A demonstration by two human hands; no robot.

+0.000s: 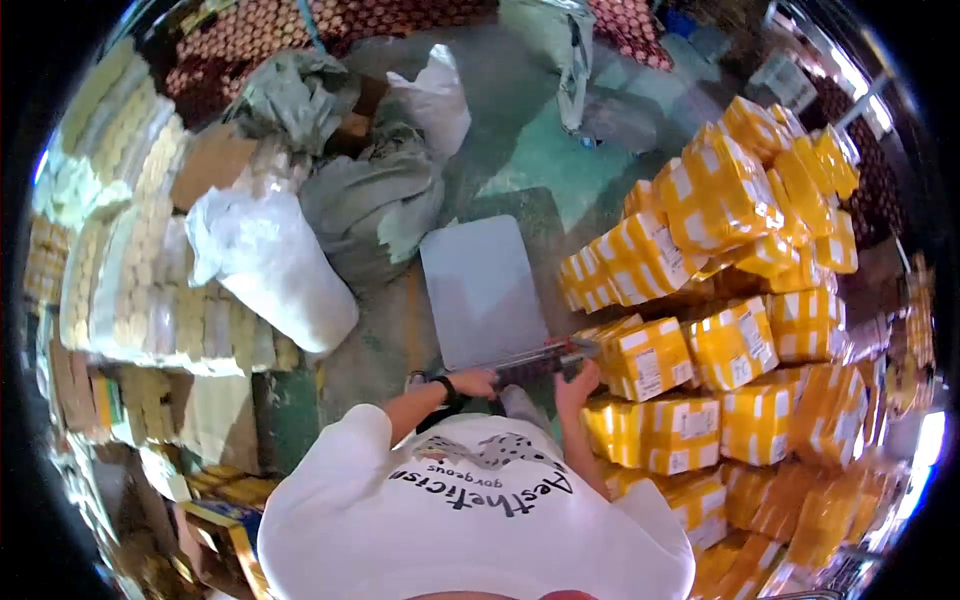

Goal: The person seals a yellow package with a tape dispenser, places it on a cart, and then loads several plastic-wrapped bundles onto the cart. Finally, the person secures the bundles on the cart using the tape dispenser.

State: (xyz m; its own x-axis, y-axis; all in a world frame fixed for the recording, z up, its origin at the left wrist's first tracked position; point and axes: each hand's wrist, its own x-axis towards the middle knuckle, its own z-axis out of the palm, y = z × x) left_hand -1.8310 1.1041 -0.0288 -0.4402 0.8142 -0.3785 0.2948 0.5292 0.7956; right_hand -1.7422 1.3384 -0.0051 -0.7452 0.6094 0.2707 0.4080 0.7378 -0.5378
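Note:
Across the front of my body lies a long dark tool with a red part near its right end (pixel 535 362); its exact kind I cannot make out. My right hand (pixel 578 384) is closed around the right end, by the red part. At the other end, my left hand (pixel 472 383), with a black band on the wrist, has its fingers closed on the tool. Just beyond the tool is a pale grey rectangular board or lid (pixel 485 290), lying low in front of me.
Yellow-and-white taped parcels (pixel 655 437) are piled high close on my right. To the left stand a full white sack (pixel 275 270), grey bags (pixel 375 200) and stacked wrapped goods (pixel 130 270). Green floor (pixel 530 165) stretches ahead, with a grey-white bag (pixel 565 50) farther off.

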